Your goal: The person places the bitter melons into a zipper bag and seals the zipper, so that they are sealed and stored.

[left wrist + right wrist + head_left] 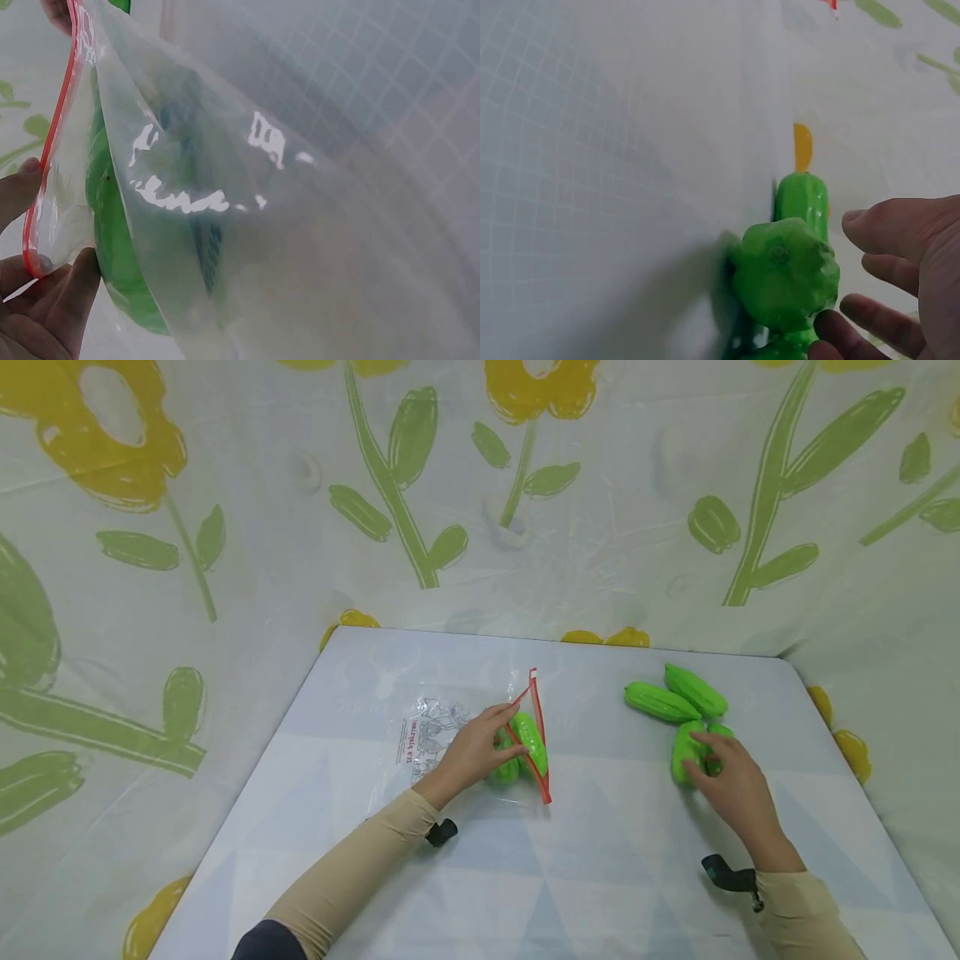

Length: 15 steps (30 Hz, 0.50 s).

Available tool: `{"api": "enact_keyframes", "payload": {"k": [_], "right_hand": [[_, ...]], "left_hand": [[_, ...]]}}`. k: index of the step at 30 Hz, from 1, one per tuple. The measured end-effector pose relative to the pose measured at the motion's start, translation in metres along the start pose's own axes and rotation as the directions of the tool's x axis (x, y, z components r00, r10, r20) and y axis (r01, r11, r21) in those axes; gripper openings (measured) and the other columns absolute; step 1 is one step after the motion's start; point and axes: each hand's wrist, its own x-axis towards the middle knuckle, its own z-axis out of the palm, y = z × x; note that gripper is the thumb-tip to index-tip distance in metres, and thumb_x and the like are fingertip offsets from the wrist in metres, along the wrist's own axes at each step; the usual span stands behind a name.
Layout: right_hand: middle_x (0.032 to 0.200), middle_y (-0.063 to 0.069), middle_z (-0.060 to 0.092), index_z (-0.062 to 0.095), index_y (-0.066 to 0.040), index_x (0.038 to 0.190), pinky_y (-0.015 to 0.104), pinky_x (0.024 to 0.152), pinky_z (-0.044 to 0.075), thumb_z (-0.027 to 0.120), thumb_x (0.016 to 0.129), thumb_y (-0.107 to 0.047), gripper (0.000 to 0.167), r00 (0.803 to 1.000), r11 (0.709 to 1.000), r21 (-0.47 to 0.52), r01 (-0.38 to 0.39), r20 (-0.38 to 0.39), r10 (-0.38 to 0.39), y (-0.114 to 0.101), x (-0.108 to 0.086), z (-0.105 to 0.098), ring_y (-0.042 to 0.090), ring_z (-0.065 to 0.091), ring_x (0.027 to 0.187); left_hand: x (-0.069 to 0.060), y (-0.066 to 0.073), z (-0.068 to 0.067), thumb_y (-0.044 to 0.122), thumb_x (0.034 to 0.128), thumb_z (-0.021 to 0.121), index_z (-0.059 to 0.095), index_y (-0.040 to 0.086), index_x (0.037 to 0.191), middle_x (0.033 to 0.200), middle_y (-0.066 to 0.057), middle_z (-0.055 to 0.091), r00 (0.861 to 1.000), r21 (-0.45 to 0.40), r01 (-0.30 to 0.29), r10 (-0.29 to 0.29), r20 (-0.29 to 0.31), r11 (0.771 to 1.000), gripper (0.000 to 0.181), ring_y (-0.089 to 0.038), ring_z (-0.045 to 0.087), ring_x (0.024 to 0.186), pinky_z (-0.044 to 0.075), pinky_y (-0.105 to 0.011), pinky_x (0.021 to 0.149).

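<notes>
My left hand grips the mouth of a clear zip bag by its red edge, with the thumb on one side and fingers below. Inside the bag lie glossy green bitter melons, at least two; the film partly hides them. At the right, my right hand hovers around a bitter melon at the near end of a small group. Its thumb and fingers are spread and loosely bent. In the right wrist view the thumb stands apart from the melon, while a fingertip is close to its lower side.
Two more bitter melons lie behind the one by my right hand, and another is partly covered by the fingers. Dark wrist-worn devices stick out beside both wrists. Flower-printed sheeting surrounds the white table.
</notes>
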Motion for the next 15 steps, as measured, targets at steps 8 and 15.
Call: {"api": "enact_keyframes", "payload": {"k": [8, 15], "right_hand": [[0.136, 0.036, 0.049, 0.056, 0.009, 0.136, 0.066, 0.086, 0.047, 0.072, 0.093, -0.018, 0.052, 1.000, 0.997, -0.078, 0.012, 0.017, -0.010, 0.0052, 0.0019, 0.0060, 0.052, 0.052, 0.114], [0.136, 0.042, 0.047, 0.057, 0.013, 0.131, 0.072, 0.093, 0.042, 0.075, 0.090, -0.016, 0.053, 1.000, 0.991, -0.131, 0.017, 0.027, -0.014, 0.0030, 0.0033, 0.0079, 0.061, 0.045, 0.121]], "left_hand": [[0.0007, -0.0013, 0.0009, 0.038, 0.0906, 0.078, 0.048, 0.005, 0.151, 0.150, -0.010, 0.052, 1.000, 0.001, -0.008, 0.008, -0.002, 1.000, 0.075, -0.019, 0.065, 0.098, 0.056, -0.035, 0.092], [-0.0003, -0.0011, -0.0001, 0.038, 0.0912, 0.078, 0.048, 0.008, 0.152, 0.151, -0.010, 0.051, 1.000, -0.002, 0.006, -0.006, 0.001, 1.000, 0.074, -0.022, 0.064, 0.109, 0.055, -0.036, 0.094]]}}
